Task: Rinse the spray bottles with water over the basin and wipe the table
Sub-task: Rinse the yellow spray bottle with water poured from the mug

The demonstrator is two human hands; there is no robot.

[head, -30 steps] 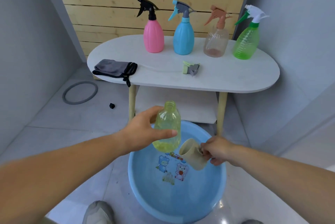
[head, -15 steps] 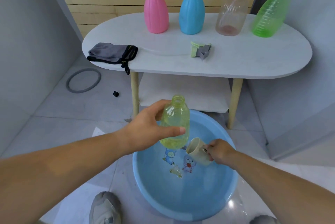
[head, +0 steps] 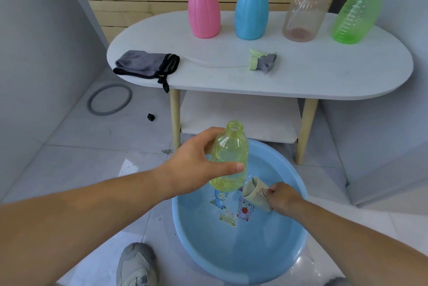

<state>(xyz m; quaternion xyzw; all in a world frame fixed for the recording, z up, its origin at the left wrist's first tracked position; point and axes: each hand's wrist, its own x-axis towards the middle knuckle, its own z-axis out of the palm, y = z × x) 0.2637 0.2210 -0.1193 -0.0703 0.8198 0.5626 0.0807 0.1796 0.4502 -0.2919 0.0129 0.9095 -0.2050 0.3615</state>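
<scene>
White oval table [head: 301,77]: far side of the floor, lower shelf beneath.
Blue basin [head: 254,258]: on the floor in front of the table, cartoon print on its bottom, some water in it.
Four capped spray bottles upright along the table's back edge, left to right: pink bottle [head: 203,12], blue bottle [head: 252,12], clear bottle [head: 303,16], green bottle [head: 354,16].
Yellow bottle [head: 229,158]: uncapped, held above the basin's far-left part. Long axis near upright, open neck up and leaning slightly toward the table; a little liquid in its base.
Left hand [head: 192,169]: fingers and thumb wrapped round the yellow bottle's body, thumb across the near face.
Grey cloth [head: 143,63]: folded, at the table's left end, black trim hanging over the edge.
Right hand [head: 282,197]: fingers curled, gripping a beige cup [head: 253,190] inside the basin. Cup tipped, mouth toward the yellow bottle's base, just beside it.
Loose spray head [head: 262,62]: lying mid-table, its thin tube running left toward the cloth.
</scene>
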